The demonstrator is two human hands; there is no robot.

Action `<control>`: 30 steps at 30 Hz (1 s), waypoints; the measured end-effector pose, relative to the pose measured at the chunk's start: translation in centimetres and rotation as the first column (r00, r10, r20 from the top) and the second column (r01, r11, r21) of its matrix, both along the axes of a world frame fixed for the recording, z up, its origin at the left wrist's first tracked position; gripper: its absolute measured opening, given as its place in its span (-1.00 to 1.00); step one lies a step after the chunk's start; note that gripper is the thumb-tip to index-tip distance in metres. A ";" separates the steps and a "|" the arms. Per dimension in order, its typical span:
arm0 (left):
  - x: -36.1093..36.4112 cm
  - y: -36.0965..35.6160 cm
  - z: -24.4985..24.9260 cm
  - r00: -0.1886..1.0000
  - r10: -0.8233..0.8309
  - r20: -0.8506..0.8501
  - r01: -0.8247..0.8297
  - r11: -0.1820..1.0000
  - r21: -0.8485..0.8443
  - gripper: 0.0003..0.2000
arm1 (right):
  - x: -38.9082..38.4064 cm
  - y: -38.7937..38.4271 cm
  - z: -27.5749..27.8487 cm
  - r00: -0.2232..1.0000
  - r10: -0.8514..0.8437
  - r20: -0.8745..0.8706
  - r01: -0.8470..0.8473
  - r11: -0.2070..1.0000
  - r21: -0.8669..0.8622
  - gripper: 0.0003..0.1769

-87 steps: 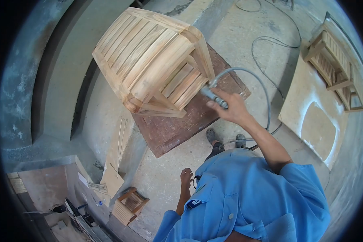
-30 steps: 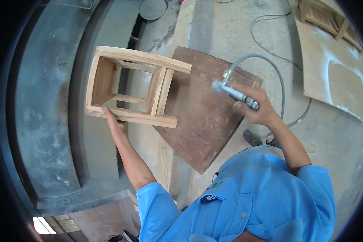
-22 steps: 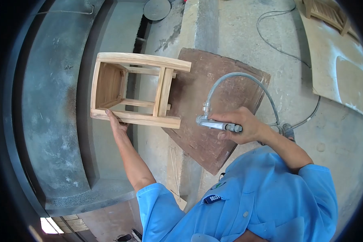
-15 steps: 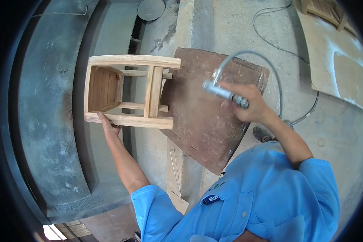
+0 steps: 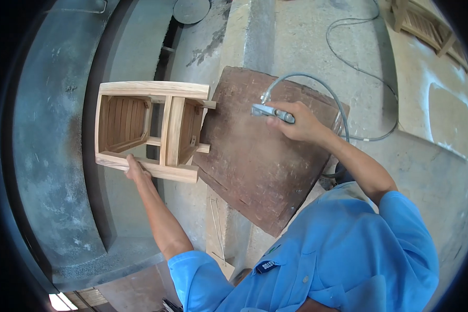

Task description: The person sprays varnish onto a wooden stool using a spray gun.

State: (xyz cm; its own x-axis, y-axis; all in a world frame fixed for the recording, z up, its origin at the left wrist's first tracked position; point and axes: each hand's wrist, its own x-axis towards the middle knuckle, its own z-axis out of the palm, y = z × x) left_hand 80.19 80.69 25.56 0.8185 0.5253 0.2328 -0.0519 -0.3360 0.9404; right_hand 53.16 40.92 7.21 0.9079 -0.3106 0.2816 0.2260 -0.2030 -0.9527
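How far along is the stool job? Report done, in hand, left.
Done: the stool is fully joined. In hand: the left hand holds it on its side beside the board; the right hand points an air tool at the board. Left, probably: setting the stool down; its wood looks bare.

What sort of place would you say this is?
Probably a furniture workshop: the left hand steadies an unfinished wooden stool, the right hand holds a hose-fed tool, and more slatted furniture lies nearby.

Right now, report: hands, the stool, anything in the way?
Left hand grips wooden stool by a leg, stool on its side. Right hand holds air tool over brown board, hose attached. Nothing between tool and stool.
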 end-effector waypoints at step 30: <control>-11.2 -8.4 -5.2 0.960 0.277 0.032 -0.278 0.949 0.151 -0.53 | 38.9 -2.5 5.2 0.913 0.403 0.065 -0.408 0.895 0.179 -0.49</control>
